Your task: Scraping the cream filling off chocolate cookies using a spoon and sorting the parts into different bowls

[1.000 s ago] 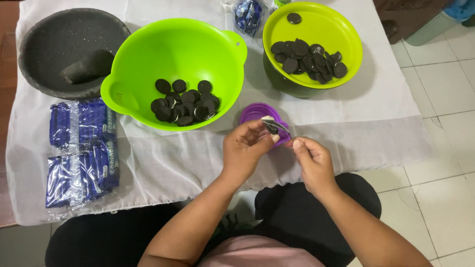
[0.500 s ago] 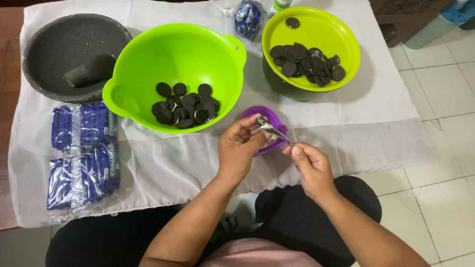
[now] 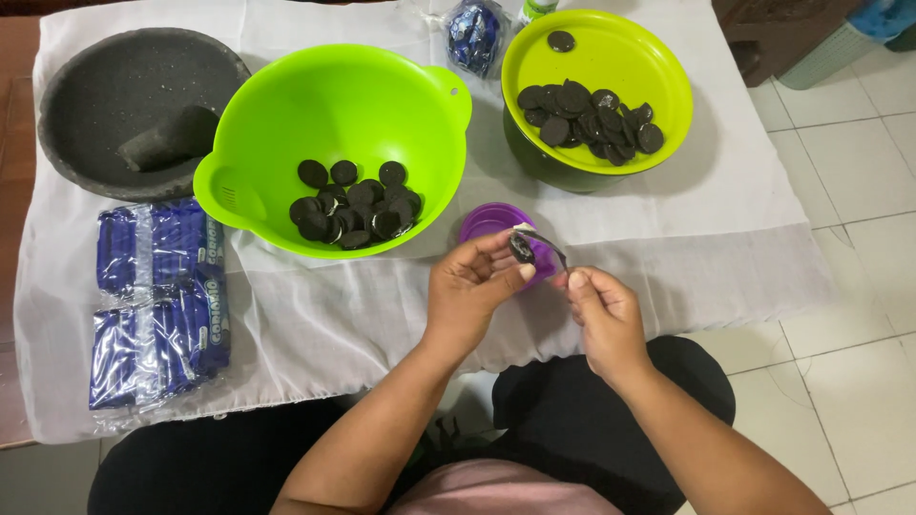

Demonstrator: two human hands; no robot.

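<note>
Dark cookie half [image 3: 521, 249] sits pinched in the left hand [image 3: 472, 291] fingertips, just above the small purple bowl [image 3: 491, 222]. Right hand [image 3: 603, 319] grips a metal spoon [image 3: 546, 244] against the cookie, near the big green bowl [image 3: 334, 143] of cookies.

White tiled floor [image 3: 840, 181], white cloth [image 3: 611, 229] over low table

Glossy green plastic bowl [image 3: 334, 105], rough grey stone mortar [image 3: 105, 86], matt white cloth [image 3: 382, 315], shiny blue plastic packets [image 3: 153, 305].
</note>
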